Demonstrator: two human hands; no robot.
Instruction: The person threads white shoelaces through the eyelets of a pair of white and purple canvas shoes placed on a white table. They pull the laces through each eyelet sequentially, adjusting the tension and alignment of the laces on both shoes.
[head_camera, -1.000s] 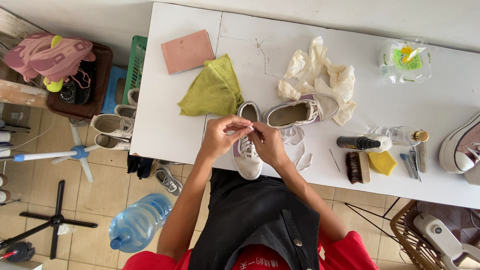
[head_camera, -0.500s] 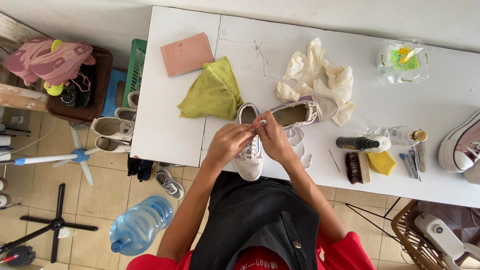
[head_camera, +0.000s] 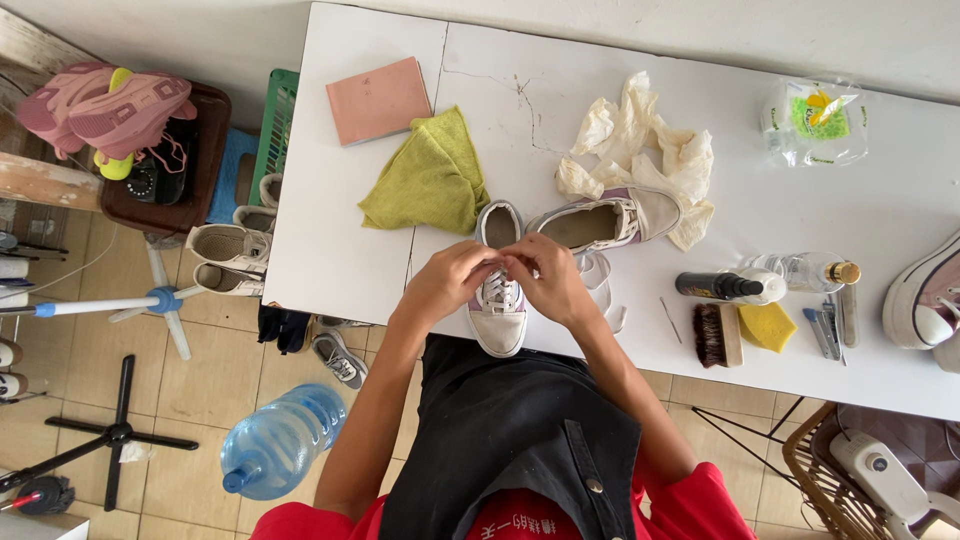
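A white sneaker (head_camera: 497, 318) stands on the white table (head_camera: 330, 250) near its front edge, toe towards me. Both my hands meet over its laces. My left hand (head_camera: 450, 282) pinches the white lace on the left side of the shoe. My right hand (head_camera: 548, 276) pinches the lace on the right side. The second sneaker (head_camera: 600, 222) lies on its side just behind my right hand, its loose lace (head_camera: 603, 285) trailing on the table.
A yellow-green cloth (head_camera: 430, 178) and a pink pad (head_camera: 378, 98) lie at the back left. Crumpled paper (head_camera: 640, 140) sits behind the shoes. Bottles (head_camera: 730, 287), a brush (head_camera: 716, 335), a yellow sponge (head_camera: 768, 326) and small tools are to the right. A water jug (head_camera: 280, 442) stands on the floor.
My hands have shifted slightly along the laces over the sneaker and come closer together. The shoe stays in the same place.
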